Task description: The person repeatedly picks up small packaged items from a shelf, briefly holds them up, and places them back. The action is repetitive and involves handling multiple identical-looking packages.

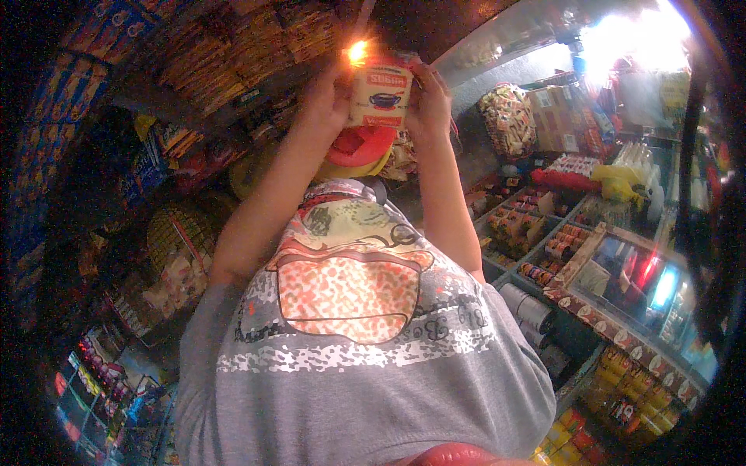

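Observation:
A small cream packet (381, 113) with red bands and a dark cup picture is held up between my two hands, its print upside down in the head view. My left hand (330, 97) grips its left side, the fingers dim and partly hidden behind it. On the opposite side my right hand (429, 105) is closed round the edge, fingertips near the top corner. Just below the packet lies a red rounded dish-like thing (364, 146), with a yellow rim (381, 167) showing under it.
Rows of hanging packets (249, 46) fill the upper left. To the right stand a compartmented rack (536, 225) of small goods, a cardboard box (553, 116), a wooden-framed glass case (629, 272) and several yellow jars (629, 388). A round woven basket (179, 237) sits at left.

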`<state>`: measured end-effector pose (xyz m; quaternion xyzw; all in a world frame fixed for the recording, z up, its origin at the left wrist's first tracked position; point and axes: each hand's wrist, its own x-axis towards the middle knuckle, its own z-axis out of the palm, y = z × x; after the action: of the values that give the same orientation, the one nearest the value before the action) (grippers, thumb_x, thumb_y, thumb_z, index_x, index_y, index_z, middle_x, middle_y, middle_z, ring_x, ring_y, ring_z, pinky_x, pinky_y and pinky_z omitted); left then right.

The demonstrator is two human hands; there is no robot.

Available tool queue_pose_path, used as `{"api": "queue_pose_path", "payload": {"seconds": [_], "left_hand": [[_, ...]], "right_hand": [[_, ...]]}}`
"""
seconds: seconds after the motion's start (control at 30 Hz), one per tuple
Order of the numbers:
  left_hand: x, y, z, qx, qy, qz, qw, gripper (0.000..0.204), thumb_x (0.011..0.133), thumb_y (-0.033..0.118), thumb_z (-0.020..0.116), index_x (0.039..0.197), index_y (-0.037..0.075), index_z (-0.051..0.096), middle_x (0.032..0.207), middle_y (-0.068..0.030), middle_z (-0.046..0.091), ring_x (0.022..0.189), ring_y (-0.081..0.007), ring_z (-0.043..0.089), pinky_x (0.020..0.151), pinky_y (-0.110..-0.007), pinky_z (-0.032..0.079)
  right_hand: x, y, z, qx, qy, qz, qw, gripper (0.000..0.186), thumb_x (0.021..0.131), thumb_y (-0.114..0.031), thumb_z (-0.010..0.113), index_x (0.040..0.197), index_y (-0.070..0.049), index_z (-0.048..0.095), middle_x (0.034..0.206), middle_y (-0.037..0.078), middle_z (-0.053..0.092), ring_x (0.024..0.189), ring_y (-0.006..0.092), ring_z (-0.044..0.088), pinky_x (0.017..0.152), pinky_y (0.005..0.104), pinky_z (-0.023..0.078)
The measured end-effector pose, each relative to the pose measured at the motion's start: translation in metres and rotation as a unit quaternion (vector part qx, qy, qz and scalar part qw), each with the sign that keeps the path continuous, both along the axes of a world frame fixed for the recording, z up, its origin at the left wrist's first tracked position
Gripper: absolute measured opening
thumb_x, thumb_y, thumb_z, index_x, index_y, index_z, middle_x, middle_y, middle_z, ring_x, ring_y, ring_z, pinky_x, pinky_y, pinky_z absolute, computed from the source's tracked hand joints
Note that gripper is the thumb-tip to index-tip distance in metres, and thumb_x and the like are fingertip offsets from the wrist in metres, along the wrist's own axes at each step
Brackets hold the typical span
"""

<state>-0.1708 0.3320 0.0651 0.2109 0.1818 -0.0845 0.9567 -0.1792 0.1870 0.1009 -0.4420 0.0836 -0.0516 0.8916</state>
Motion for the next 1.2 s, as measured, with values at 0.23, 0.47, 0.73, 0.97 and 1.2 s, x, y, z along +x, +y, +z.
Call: {"api": "queue_pose_path", "payload": {"seconds": [0.23,0.47,0.73,0.97,1.2], "left_hand": [[-0.008,0.018,0.002,-0.025,-0.057,-0.003,0.998,0.026,0.074,0.01,0.064,0.098,0.005,0.056,0.098,-0.0089,0.06,0.093,-0.0233,0.055,0.086,-0.036,0.045],[-0.014,0.029,-0.005,-0.012,-0.033,0.054,0.998,0.025,0.076,0.013,0.063,0.099,0.006,0.056,0.102,-0.0084,0.059,0.096,-0.0225,0.055,0.087,-0.039,0.044],[-0.024,0.044,0.005,0.002,0.036,0.029,0.999,0.029,0.078,0.024,0.062,0.099,0.005,0.056,0.096,-0.0072,0.06,0.087,-0.0216,0.058,0.079,-0.035,0.048],[-0.056,0.025,0.041,0.277,-0.131,0.005,0.952,0.025,0.083,0.027,0.056,0.095,0.005,0.057,0.09,-0.007,0.06,0.078,-0.0178,0.059,0.07,-0.032,0.049],[-0.046,0.027,0.026,0.27,-0.177,0.005,0.946,0.03,0.086,0.03,0.051,0.101,0.005,0.055,0.094,-0.0079,0.059,0.084,-0.0179,0.058,0.074,-0.033,0.048]], "right_hand": [[0.001,0.017,-0.002,0.049,0.005,0.031,0.998,0.013,0.08,-0.01,0.055,0.086,0.001,0.058,0.079,0.009,0.06,0.068,0.0183,0.058,0.063,0.0303,0.049],[-0.003,0.032,-0.001,0.017,0.002,0.038,0.999,0.01,0.079,-0.007,0.057,0.086,0.0,0.057,0.078,0.006,0.059,0.068,0.0151,0.057,0.062,0.0269,0.049],[-0.001,0.039,-0.013,-0.041,0.005,0.088,0.995,0.019,0.08,-0.01,0.057,0.097,-0.002,0.054,0.082,0.005,0.058,0.071,0.0141,0.057,0.061,0.0272,0.048],[-0.04,0.046,0.021,-0.336,-0.082,0.166,0.924,0.027,0.084,-0.024,0.05,0.102,-0.003,0.054,0.098,0.008,0.056,0.085,0.0178,0.052,0.076,0.0317,0.041],[-0.049,0.031,0.028,-0.118,-0.029,0.13,0.984,0.042,0.089,-0.035,0.044,0.11,0.001,0.05,0.105,0.008,0.055,0.094,0.0146,0.053,0.083,0.0303,0.042]]}}
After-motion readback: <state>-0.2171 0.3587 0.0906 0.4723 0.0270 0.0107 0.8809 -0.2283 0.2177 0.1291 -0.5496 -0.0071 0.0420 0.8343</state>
